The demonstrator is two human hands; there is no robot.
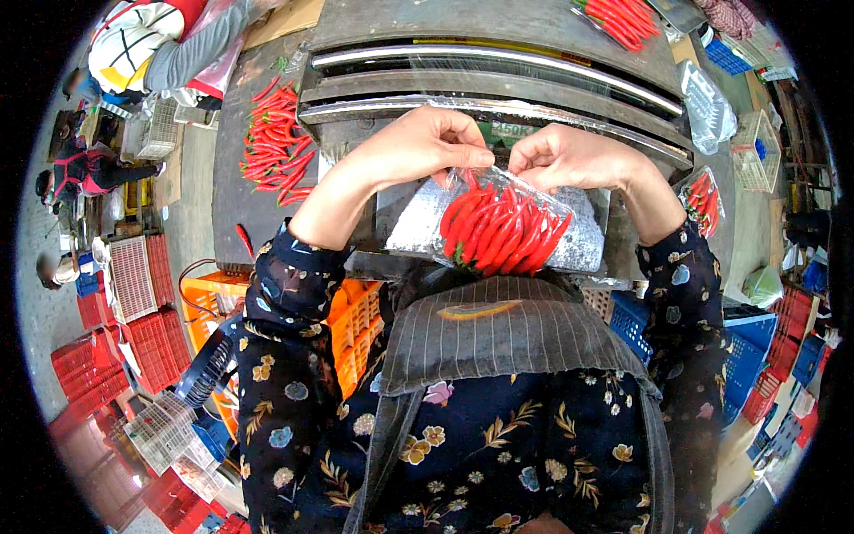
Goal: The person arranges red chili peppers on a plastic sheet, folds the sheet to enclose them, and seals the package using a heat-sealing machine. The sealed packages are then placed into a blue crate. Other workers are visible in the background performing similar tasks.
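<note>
A pack of red chili peppers [500, 230] lies in front of me on a silver heating plate [413, 223] of a film-wrapping machine. Clear plastic film [520, 180] stretches over the far ends of the peppers. With thumb and fingers, my left hand [440, 143] pinches the film at its far left edge. My right hand [577, 157] grips the same film a little to the right, fingers curled. Some green stems show at the pack's near end. Whether a tray lies under the peppers is hidden.
Loose red chilies [277, 143] are heaped on the table at left. Metal rollers [494, 63] cross the machine beyond my hands. Wrapped chilies [620, 20] lie far right, another pack [702, 200] at right, beside clear plastic trays [706, 110]. A co-worker's sleeve [193, 53] shows upper left.
</note>
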